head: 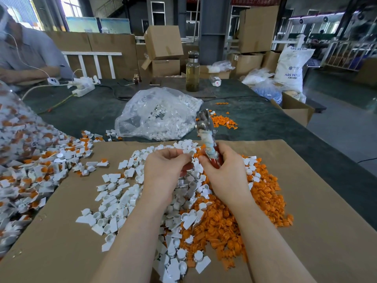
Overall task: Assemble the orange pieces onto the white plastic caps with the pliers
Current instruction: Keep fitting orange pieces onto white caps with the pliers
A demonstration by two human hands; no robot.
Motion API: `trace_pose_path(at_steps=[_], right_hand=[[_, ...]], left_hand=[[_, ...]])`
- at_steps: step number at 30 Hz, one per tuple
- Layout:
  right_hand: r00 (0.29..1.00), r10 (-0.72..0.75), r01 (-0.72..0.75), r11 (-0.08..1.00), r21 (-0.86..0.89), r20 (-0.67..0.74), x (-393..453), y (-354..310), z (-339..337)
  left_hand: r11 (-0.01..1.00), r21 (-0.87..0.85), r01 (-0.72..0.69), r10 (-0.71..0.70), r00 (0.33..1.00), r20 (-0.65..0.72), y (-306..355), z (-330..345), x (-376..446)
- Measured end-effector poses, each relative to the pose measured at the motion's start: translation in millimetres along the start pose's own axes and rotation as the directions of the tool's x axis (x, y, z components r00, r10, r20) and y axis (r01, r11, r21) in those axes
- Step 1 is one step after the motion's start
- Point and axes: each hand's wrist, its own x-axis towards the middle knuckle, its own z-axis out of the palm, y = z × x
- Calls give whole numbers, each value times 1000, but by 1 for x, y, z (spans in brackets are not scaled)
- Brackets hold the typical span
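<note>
Pliers (206, 137) stand upright in the right hand (222, 170), fingers curled round the red handles, metal head above. Just left, the left hand (163, 170) pinches a white cap (188, 152) by its fingertips. Below both hands lie a heap of white caps (114, 201) and orange pieces (224, 221) on cardboard (326, 242).

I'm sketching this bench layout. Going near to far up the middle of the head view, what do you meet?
Mixed pile of white caps and orange pieces → left hand and right hand with the pliers → clear bag of white caps → glass bottle → cardboard boxes.
</note>
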Motion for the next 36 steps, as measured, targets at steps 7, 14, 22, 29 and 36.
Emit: trace_pose_path(at_steps=[7, 14, 22, 29, 36], right_hand=[[999, -9, 8, 999, -32, -34, 1, 1, 1], [999, -18, 15, 999, -44, -49, -1, 0, 1], [995, 5, -8, 999, -34, -96, 0, 0, 1], [993, 5, -8, 1000, -26, -121, -1, 0, 2], [988, 2, -2, 1000, 1, -155, -2, -1, 2]], left_hand=[[999, -38, 20, -19, 999, 27, 1, 0, -2], [998, -48, 34, -31, 998, 50, 3, 0, -3], [999, 32, -19, 18, 999, 43, 4, 0, -3], [994, 51, -94, 92, 995, 48, 4, 2, -6], [963, 178, -200, 194, 980, 55, 3, 4, -8]])
